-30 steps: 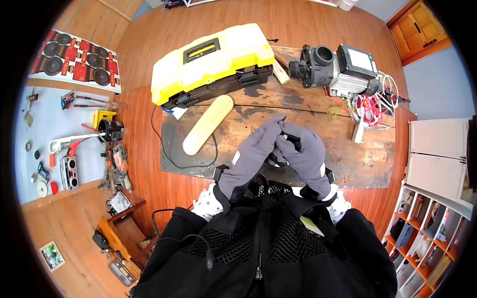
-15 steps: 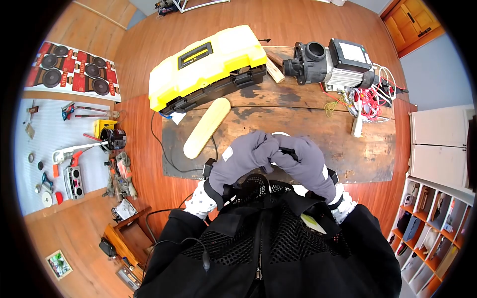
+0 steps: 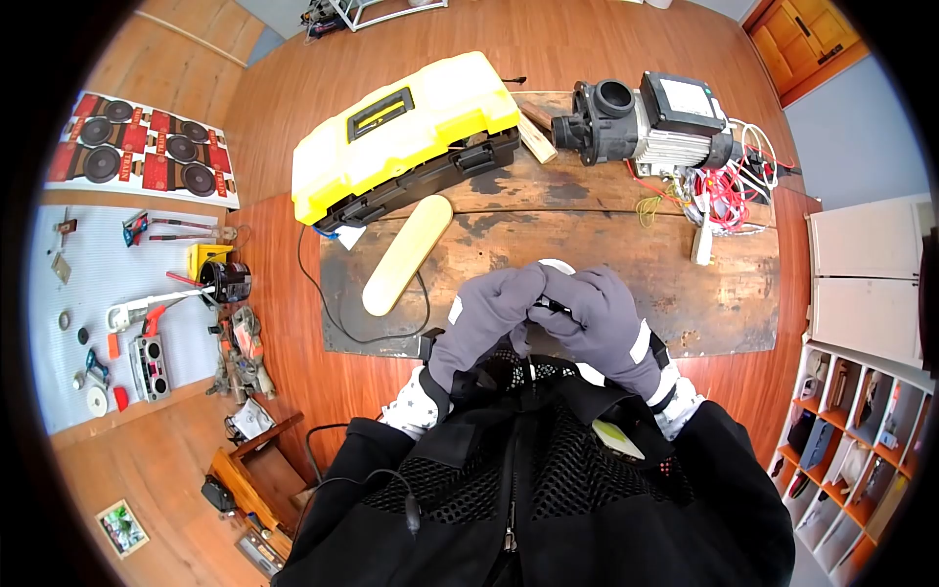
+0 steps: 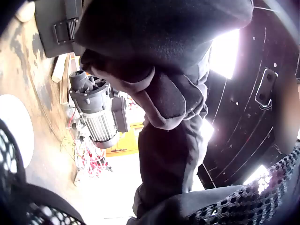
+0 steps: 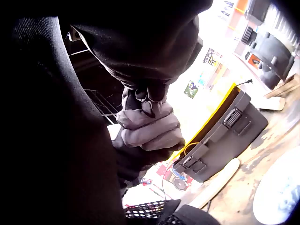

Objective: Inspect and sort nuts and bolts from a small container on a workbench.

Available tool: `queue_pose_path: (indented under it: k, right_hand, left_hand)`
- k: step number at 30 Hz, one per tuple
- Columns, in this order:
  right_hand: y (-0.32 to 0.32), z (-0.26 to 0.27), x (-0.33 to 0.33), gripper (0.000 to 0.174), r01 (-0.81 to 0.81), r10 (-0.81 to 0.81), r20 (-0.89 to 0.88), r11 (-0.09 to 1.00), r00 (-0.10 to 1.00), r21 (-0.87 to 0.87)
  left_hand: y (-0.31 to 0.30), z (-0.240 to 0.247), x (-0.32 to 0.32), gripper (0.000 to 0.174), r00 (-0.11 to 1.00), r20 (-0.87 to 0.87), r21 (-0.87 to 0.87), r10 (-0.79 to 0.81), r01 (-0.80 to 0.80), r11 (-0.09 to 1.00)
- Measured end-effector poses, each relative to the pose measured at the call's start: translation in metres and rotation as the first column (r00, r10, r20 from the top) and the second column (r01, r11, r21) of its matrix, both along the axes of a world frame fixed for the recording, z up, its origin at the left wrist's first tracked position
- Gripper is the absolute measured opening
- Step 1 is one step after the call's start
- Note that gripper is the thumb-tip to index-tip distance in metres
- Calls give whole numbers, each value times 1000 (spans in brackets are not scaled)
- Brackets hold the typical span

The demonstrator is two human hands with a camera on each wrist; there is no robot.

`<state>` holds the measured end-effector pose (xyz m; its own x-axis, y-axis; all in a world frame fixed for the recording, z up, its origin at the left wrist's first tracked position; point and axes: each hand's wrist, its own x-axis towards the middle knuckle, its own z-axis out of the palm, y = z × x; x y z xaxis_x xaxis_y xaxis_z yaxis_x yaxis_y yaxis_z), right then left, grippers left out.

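Observation:
Both hands wear grey gloves and meet in front of the chest, over the near edge of the wooden table (image 3: 675, 293). The left hand (image 3: 494, 308) has its fingers curled, seen from the side in the right wrist view. Against it, the right hand (image 3: 602, 323) bends its fingers inward. Between them they pinch a small black thing (image 3: 554, 306), mostly covered by the gloves; I cannot tell its kind. Just past the fingers shows the edge of a white round thing (image 3: 558, 265), seen larger in the right wrist view, lying on the table.
A yellow and black toolbox (image 3: 421, 117) stands at the far left of the table, with a long rounded wooden piece (image 3: 409, 254) before it. An electric pump (image 3: 646, 122) sits far right beside tangled wires (image 3: 719, 201). A black cable (image 3: 337, 318) loops at the left.
The joined hands have drawn back toward the body, uncovering the white round edge beyond them. Fingers have shifted around the black thing. The head view has turned slightly.

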<state>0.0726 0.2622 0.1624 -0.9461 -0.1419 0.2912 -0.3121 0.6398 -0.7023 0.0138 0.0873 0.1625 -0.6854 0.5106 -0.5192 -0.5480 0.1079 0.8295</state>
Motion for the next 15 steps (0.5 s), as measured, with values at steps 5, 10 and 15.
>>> queue_pose_path:
  k: [5, 10, 15]
  right_hand:
    - [1, -10, 1, 37, 81, -80, -105, 997, 991, 12]
    - [0, -14, 0, 37, 115, -110, -124, 993, 986, 31]
    - [1, -8, -2, 36, 98, -98, 12, 993, 995, -69]
  left_hand:
    - [10, 8, 10, 52, 981, 177, 152, 83, -110, 982]
    - [9, 0, 10, 58, 973, 213, 17, 93, -99, 995]
    - [14, 20, 15, 57, 986, 25, -149, 163, -158, 976]
